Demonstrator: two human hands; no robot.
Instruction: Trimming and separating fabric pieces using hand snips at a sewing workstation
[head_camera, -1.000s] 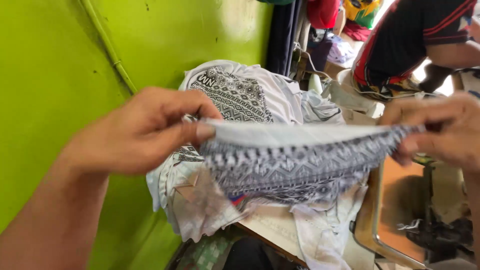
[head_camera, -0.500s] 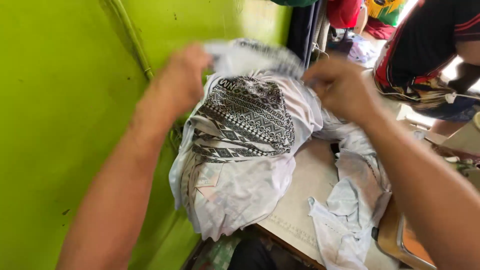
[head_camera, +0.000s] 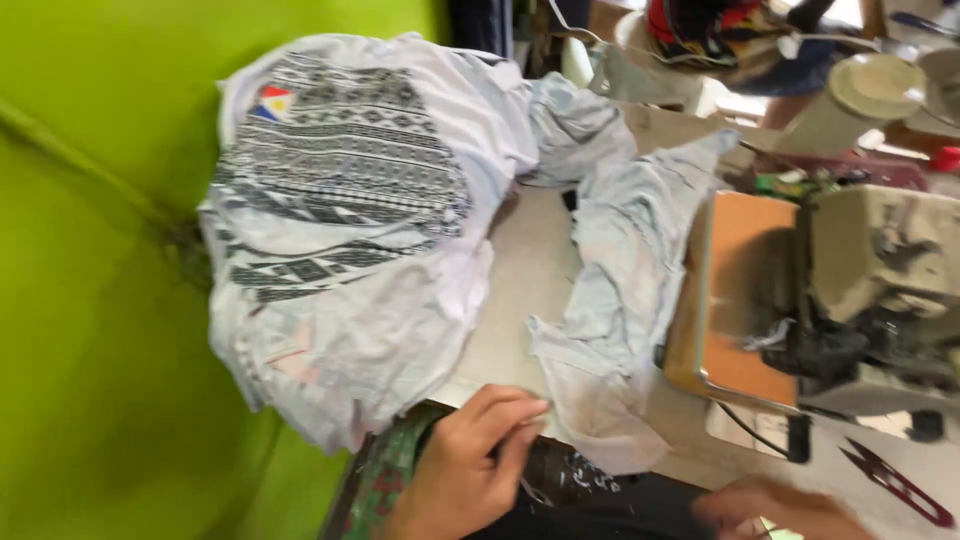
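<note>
A pile of white shirts (head_camera: 340, 230) with a black patterned print lies on the left of the table, against the green wall. My left hand (head_camera: 470, 465) rests at the table's front edge (head_camera: 500, 340), below the pile, fingers laid flat on a dark cloth (head_camera: 600, 490) with nothing seen in them. My right hand (head_camera: 780, 510) is low at the bottom edge, blurred and partly cut off, above the same dark cloth. A crumpled pale grey cloth piece (head_camera: 620, 290) lies between the pile and the sewing machine.
A beige sewing machine (head_camera: 880, 280) with an orange-brown plate (head_camera: 735, 290) stands at the right. Red thread snips (head_camera: 890, 480) lie in front of it. A thread cone (head_camera: 850, 100) stands behind. The green wall (head_camera: 90, 300) closes the left side. Another person sits at the far back.
Both hands let go of the patterned piece, which now lies on top of the pile. They dropped back to the table's near edge. The view has swung right toward the sewing machine.
</note>
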